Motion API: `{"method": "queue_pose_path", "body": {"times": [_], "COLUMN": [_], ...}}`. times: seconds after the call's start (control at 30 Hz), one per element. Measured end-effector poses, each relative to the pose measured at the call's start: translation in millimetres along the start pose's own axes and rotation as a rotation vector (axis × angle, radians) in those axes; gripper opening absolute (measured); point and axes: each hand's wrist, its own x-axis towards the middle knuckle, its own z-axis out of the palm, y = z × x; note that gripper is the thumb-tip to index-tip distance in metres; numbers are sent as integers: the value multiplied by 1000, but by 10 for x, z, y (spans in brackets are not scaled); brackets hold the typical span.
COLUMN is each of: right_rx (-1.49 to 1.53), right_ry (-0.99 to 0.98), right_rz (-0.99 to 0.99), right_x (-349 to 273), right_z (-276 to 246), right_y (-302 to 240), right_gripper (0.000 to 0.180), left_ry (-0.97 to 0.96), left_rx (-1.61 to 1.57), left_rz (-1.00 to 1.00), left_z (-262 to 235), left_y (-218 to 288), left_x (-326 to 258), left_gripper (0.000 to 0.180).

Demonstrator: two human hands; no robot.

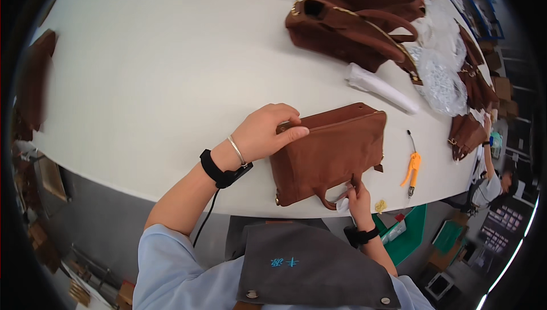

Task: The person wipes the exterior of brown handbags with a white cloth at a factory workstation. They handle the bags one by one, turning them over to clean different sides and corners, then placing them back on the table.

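suede bag (330, 153) in brown lies flat at the near edge of the white worktop (159, 82), both hands on it — the left hand (268, 133) clamped over its top left corner, the right hand (356, 193) pinching the handle at its lower edge. just right of it lie orange snips (411, 167); beyond, a white paper roll (379, 87), more brown bags (353, 31) and crumpled clear wrap (441, 76) crowd the far right side.

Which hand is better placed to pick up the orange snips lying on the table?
Probably the right hand: it is at the brown bag's handle, close to the orange snips. The left hand grips the bag's far end.
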Motion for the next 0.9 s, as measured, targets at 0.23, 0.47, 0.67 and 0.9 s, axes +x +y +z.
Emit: {"method": "queue_pose_path", "body": {"times": [0.23,0.47,0.67,0.9], "right_rx": [-88,70,130,100], "right_ry": [38,3,-130,-352], "right_rz": [38,93,149,249], "right_x": [14,49,-7,18], "right_z": [-37,-14,45,-48], "right_y": [-90,109,-78,-70], "right_gripper": [20,24,29,30], "left_ry": [-356,-220,-519,349], "left_rx": [134,-18,-341,-708], "left_rz": [-100,-514,-465,-308], "left_z": [13,-314,581,1666], "left_y": [6,-49,-200,-126], "left_x": [255,-532,-1644,-1958], "left_gripper": [46,35,25,35]}}
